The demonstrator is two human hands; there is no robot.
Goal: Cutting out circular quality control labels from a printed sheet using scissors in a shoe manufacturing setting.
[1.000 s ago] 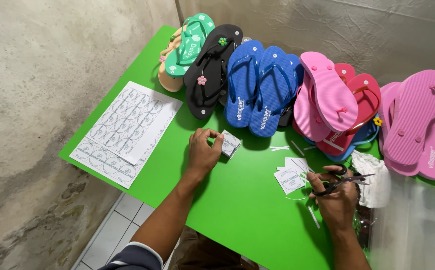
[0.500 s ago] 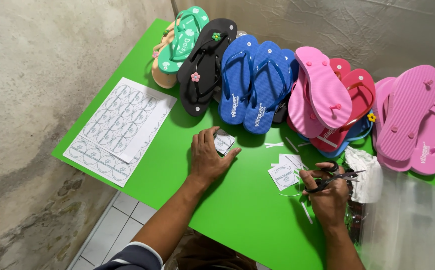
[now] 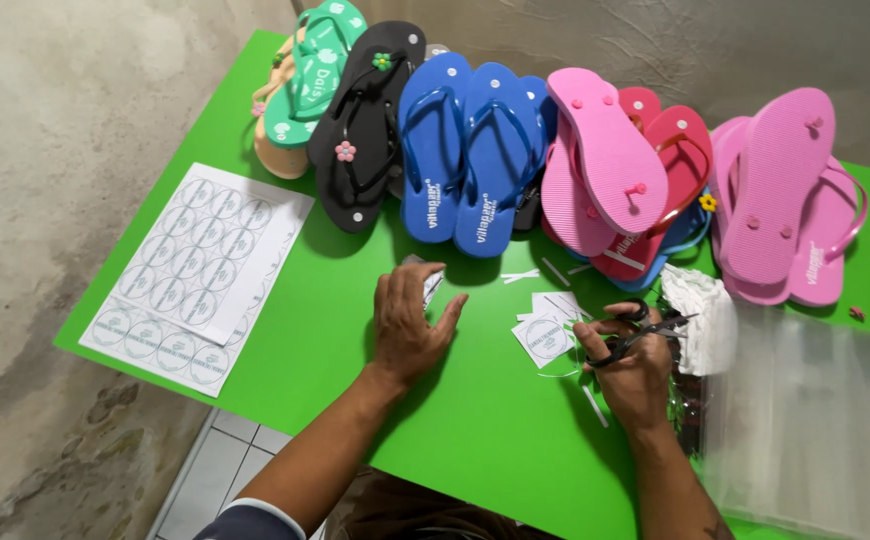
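Here, my green table (image 3: 475, 440) is smooth and glossy, with rubbery flip-flops (image 3: 465, 150) in mint, black, blue, red and pink piled along its far edge. At the left lie paper sheets of round labels (image 3: 200, 275), most of them still uncut; a few cut square labels (image 3: 545, 335) sit near my right hand (image 3: 635, 365), so the cutting looks barely begun. That hand grips black scissors (image 3: 640, 330), fingers through the loops. My left hand (image 3: 410, 320) lies spread, pressing a small paper piece (image 3: 433, 285) flat.
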